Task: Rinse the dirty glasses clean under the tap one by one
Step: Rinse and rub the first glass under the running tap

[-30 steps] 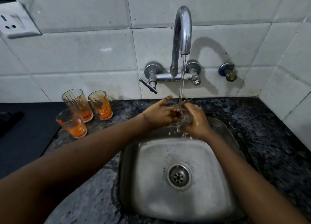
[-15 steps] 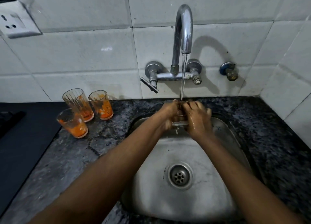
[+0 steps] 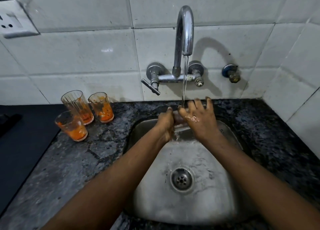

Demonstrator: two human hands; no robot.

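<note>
The right hand has just opened its fingers wide over the glass that the left hand grips under the tap, so rinsing goes on, three dirty glasses waiting.

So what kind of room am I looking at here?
Most likely a home kitchen: a steel sink set in a dark stone counter, a wall tap on white tiles, and dirty glasses waiting.
</note>
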